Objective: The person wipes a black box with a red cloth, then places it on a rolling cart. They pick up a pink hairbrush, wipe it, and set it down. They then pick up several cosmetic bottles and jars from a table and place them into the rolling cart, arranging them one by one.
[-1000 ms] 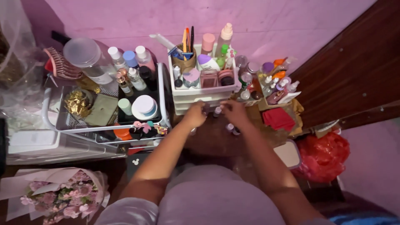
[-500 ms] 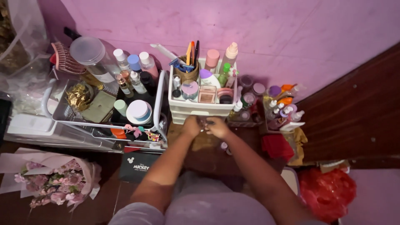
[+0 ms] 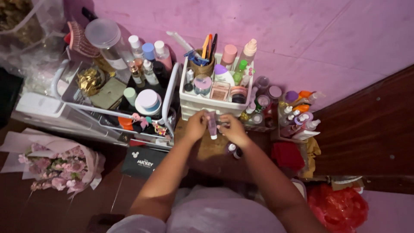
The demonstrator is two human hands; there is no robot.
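Observation:
My left hand (image 3: pixel 196 126) and my right hand (image 3: pixel 230 128) meet in front of a white drawer organiser (image 3: pixel 207 105). Between them is a small pink tube (image 3: pixel 212 124) with a white cap pointing down. The left hand's fingers grip the tube near its top, and the right hand touches its side. The organiser's top holds a cup of pens, jars and bottles. Two small bottles (image 3: pixel 233 149) lie on the brown surface just below my right hand.
A white wire cart (image 3: pixel 169 97) with bottles, a round white jar and a gold ornament stands at left. A cluster of small bottles (image 3: pixel 293 113) sits at right, by a red cloth (image 3: pixel 286 154). A pink flower bouquet (image 3: pixel 54 166), a black box (image 3: pixel 143 161) and a red bag (image 3: pixel 338 206) lie lower down.
The view has shifted, so everything sits further right and lower. My hands have drawn back slightly from the organiser, and the pink tube now shows upright between them.

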